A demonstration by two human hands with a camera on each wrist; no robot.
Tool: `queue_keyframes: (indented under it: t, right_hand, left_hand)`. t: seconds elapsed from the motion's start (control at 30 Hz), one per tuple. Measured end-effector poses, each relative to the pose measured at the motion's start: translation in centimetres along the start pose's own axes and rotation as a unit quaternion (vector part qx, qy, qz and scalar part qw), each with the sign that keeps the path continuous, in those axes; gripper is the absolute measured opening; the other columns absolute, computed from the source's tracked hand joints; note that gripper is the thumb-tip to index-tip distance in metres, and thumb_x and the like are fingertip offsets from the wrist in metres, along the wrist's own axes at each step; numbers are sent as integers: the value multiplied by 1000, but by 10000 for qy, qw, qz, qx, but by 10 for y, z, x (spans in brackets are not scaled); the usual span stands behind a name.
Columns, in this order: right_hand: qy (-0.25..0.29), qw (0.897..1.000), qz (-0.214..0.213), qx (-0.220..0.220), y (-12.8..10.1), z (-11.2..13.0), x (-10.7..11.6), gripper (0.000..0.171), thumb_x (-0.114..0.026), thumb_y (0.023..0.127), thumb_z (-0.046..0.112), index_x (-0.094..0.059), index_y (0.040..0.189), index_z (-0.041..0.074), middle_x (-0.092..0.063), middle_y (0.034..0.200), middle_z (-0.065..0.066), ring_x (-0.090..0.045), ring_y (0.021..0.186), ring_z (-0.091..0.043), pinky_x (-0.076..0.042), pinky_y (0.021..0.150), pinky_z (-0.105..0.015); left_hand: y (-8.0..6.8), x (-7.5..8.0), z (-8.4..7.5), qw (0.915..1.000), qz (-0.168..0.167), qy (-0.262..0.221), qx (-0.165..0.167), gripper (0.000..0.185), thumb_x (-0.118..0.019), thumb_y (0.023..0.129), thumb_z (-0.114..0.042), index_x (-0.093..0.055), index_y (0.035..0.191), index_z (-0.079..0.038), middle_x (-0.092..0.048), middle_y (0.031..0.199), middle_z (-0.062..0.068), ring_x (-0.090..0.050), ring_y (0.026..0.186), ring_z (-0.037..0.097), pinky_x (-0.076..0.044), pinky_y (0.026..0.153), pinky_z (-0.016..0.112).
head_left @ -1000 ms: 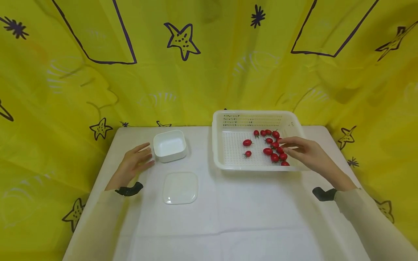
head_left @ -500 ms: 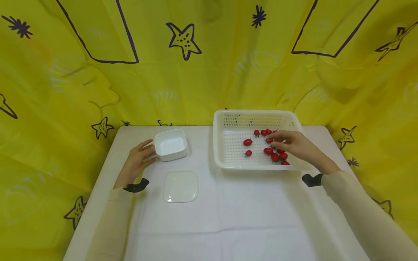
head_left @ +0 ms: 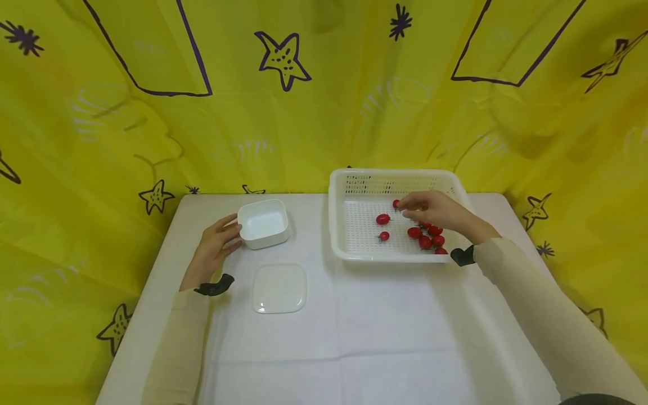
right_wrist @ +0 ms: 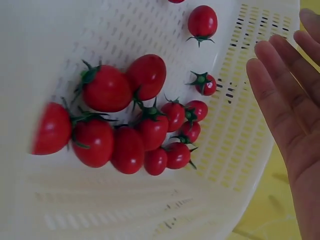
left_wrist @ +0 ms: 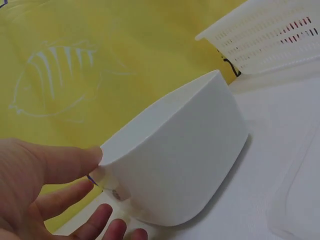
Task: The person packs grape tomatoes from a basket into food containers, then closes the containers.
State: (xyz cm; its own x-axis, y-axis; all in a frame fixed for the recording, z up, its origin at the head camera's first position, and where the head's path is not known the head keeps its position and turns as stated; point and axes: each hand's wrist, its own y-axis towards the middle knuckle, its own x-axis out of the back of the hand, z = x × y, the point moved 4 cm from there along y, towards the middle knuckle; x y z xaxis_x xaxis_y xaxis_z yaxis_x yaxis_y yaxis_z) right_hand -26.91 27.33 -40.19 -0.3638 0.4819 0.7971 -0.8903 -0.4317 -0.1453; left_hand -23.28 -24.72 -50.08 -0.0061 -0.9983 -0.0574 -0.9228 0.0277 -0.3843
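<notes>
Tomatoes [head_left: 424, 242], small, red, green-topped — loose in a white perforated basket [head_left: 390, 258] on the table [head_left: 293, 349], beneath and beside the right hand [head_left: 437, 211], well apart from the left hand [head_left: 210, 247]. Right hand: over the basket, fingers extended, loose, grasping nothing. Left hand: fingers spread, thumb touching the rim of a white box [head_left: 264, 242]. Square lid [head_left: 280, 288]: flat, on the box's near side.
</notes>
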Motion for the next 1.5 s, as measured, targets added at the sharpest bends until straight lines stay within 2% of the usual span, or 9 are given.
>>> queue_keyframes:
  t: [0.13, 0.37, 0.53, 0.77, 0.83, 0.97, 1.2, 1.33, 1.5]
  right_hand:
    - [-66, 9996, 251, 132, 13, 5, -1, 27, -67, 103, 22, -72, 127, 11, -72, 129, -13, -66, 112, -30, -58, 99, -46]
    - [-252, 9984, 457, 228, 30, 12, 4, 28, -67, 101, 13, -71, 128, 6, -73, 125, -16, -69, 108, -31, -59, 96, -47]
    - [-194, 9976, 647, 165, 37, 11, 2, 29, -67, 101, 12, -70, 128, 3, -70, 131, -20, -69, 115, -35, -58, 101, -52]
    - [-376, 9945, 929, 291, 51, 6, -14, 28, -68, 100, 12, -72, 126, 3, -74, 123, -14, -67, 105, -28, -58, 93, -42]
    - [-341, 9940, 1004, 283, 55, 4, -18, 28, -67, 99, 10, -72, 126, 3, -74, 123, -13, -69, 106, -27, -58, 96, -43]
    - [-227, 9926, 1164, 246, 60, 4, -25, 29, -67, 98, 7, -71, 126, 1, -72, 126, -16, -69, 110, -31, -58, 100, -49]
    - [-429, 9899, 1322, 298, 66, 3, -35, 26, -69, 98, 7, -72, 123, 1, -71, 128, -17, -68, 114, -35, -55, 104, -53]
    - [-418, 9875, 1480, 338, 69, 2, -39, 26, -67, 97, 1, -71, 122, -1, -70, 128, -20, -67, 117, -39, -54, 106, -54]
    - [-475, 9860, 1549, 395, 71, -3, -42, 26, -65, 95, -3, -71, 120, -2, -72, 125, -20, -67, 117, -40, -55, 106, -54]
  left_hand:
    - [0, -1, -1, 10000, -38, 23, 66, 67, -59, 108, -21, -27, 166, -17, -32, 164, 13, -54, 118, 13, -36, 129, 42]
    - [-1, -3, -3, 9994, -179, -261, 156, 66, -62, 105, -18, -33, 165, -19, -43, 156, 10, -59, 112, 10, -36, 129, 43]
    - [0, -8, -2, 9974, -372, -524, 322, 65, -63, 105, -15, -36, 164, -18, -40, 163, 11, -60, 110, 10, -36, 129, 42]
    - [2, -9, 2, 9952, -631, -585, 461, 62, -62, 105, -18, -39, 163, -21, -38, 168, 11, -54, 131, 19, -37, 128, 40]
    - [3, -10, 4, 9948, -683, -585, 487, 61, -62, 105, -18, -40, 162, -21, -39, 167, 10, -52, 136, 21, -38, 128, 39]
    - [3, -10, 5, 9938, -817, -598, 458, 58, -63, 105, -17, -44, 160, -20, -43, 165, 10, -53, 136, 20, -42, 125, 38]
    - [-1, -12, 1, 9942, -957, -414, 245, 57, -64, 104, -18, -46, 158, -14, -44, 163, 13, -59, 130, 19, -47, 120, 42]
    - [-2, -15, -1, 9943, -1021, -256, 189, 56, -62, 105, -17, -46, 158, -13, -47, 158, 13, -61, 125, 18, -54, 112, 39]
    - [0, -17, 0, 9939, -1082, -202, 13, 54, -59, 105, -14, -47, 157, -11, -52, 147, 11, -61, 116, 16, -63, 91, 25]
